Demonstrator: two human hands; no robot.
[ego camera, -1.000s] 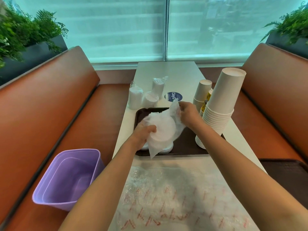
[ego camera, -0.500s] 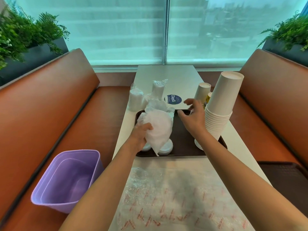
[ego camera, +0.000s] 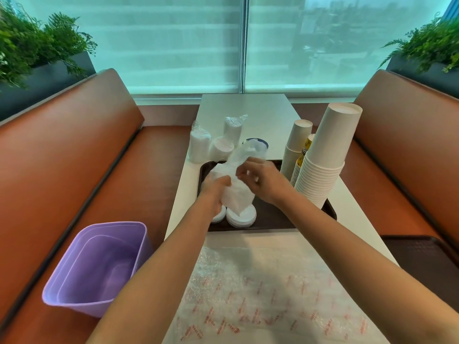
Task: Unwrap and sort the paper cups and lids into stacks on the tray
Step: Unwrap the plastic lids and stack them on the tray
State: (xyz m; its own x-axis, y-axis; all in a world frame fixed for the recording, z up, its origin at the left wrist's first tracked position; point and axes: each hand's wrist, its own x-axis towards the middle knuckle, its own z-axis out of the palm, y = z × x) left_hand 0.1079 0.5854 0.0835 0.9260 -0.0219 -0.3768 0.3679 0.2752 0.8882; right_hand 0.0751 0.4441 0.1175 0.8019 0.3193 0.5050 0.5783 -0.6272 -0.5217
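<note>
We see the crinkled clear plastic wrapper (ego camera: 237,187) held between both hands above the dark brown tray (ego camera: 273,214) — the left hand (ego camera: 215,188) grips its lower bunch, the right hand (ego camera: 260,178) pinches its upper part. Two low stacks of white round lids (ego camera: 242,216) lie on the tray just beneath the wrapper, on the white worktop (ego camera: 248,108).

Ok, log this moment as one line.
step: unwrapping lids | left hand: grips plastic-wrapped lid stack over tray | right hand: pinches wrapper top | loose lids: on tray
</note>
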